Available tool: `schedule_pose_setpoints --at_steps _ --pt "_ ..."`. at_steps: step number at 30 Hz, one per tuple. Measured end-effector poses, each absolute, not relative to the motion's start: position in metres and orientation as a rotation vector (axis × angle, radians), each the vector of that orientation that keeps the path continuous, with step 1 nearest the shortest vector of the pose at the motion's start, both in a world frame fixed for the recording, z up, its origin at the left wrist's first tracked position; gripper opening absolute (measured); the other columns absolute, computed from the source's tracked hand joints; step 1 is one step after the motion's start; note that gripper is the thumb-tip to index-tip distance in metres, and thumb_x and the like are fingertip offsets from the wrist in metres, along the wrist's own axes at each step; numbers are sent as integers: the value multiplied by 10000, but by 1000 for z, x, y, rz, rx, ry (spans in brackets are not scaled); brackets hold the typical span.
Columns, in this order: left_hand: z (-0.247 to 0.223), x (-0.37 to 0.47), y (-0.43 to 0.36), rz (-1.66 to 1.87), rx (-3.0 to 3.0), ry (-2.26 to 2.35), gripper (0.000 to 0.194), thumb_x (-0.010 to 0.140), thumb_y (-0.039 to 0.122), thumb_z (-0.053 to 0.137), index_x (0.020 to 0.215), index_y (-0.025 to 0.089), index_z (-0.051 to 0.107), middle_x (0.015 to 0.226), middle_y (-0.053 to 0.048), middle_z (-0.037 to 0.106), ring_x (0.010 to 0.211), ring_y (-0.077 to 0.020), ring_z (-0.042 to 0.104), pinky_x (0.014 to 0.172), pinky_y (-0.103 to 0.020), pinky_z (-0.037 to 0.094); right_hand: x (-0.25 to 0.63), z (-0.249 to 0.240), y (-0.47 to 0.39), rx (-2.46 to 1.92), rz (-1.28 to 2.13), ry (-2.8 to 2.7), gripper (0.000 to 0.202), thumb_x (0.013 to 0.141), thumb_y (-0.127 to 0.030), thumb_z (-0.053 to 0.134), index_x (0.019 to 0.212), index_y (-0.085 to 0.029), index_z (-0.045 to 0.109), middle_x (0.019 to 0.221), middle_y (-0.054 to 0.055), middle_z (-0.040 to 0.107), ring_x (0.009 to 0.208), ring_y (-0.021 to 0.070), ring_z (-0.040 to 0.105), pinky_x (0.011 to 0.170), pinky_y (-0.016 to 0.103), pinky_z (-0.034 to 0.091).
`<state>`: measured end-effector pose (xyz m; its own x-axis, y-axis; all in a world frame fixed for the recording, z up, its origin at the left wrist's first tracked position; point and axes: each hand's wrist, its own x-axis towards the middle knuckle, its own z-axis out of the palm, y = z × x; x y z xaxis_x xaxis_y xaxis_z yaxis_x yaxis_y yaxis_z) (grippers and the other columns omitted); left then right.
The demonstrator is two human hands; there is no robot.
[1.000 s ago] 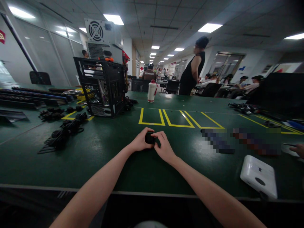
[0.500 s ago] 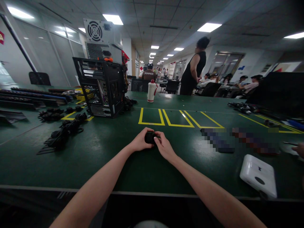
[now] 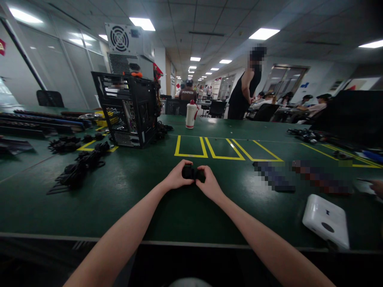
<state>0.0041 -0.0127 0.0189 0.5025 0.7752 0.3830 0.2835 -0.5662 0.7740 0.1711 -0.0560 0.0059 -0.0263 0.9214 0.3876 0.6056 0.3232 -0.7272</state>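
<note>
My left hand [image 3: 177, 175] is closed around a small black rounded part [image 3: 188, 172], with the thumb below it and the fingers above. Close beside it, my right hand [image 3: 211, 184] curls thumb and fingers around another dark, rounded piece [image 3: 200, 175]. The two pieces almost meet between my fingertips; whether they touch I cannot tell. Both hands are over the middle of the green table [image 3: 179, 215]. What kind of parts these are is too dark to make out.
On the left stand an open black computer case [image 3: 128, 111] and a heap of black cabled parts [image 3: 80, 169]. A white bottle [image 3: 191, 115] is behind yellow tape outlines [image 3: 191, 155]. To the right lie a white device [image 3: 326, 221] and another person's hand [image 3: 377, 188].
My right hand has shifted slightly right, and a dark piece now shows between its fingers, apart from the left one. The standing person in the background has leaned and turned.
</note>
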Motion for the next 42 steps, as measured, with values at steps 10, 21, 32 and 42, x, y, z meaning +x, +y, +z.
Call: schedule_pose_setpoints --at_steps 10,21,32,42 --pt "12 0 -4 873 1890 1053 633 658 328 645 1217 236 364 1168 -107 475 918 -226 552 727 -376 495 174 8 -57 -1565 465 -1735 450 705 -199 517 1144 -185 421 1180 106 439 1090 264 473 944 453 384" --pt "27 -10 -54 661 2149 1011 568 679 243 577 1212 293 389 1130 -51 468 1013 -218 496 887 -368 398 163 19 -107 -1396 442 -2063 323 746 -119 455 1051 -209 510 1067 83 548 1007 255 510 890 453 417" --pt "52 -43 -138 567 2185 856 576 594 134 595 1120 338 476 1147 -3 461 1037 -191 475 905 -280 397 147 24 -165 -1310 1074 -1755 632 647 -141 589 1226 -238 352 1223 75 463 998 194 549 907 353 431" --pt "37 -55 -151 666 2118 1081 432 595 149 592 990 318 551 1069 -3 496 941 -178 515 818 -263 428 111 19 -163 -1212 1101 -1686 565 666 -196 583 1191 -235 378 1224 85 449 1063 212 518 896 345 442"
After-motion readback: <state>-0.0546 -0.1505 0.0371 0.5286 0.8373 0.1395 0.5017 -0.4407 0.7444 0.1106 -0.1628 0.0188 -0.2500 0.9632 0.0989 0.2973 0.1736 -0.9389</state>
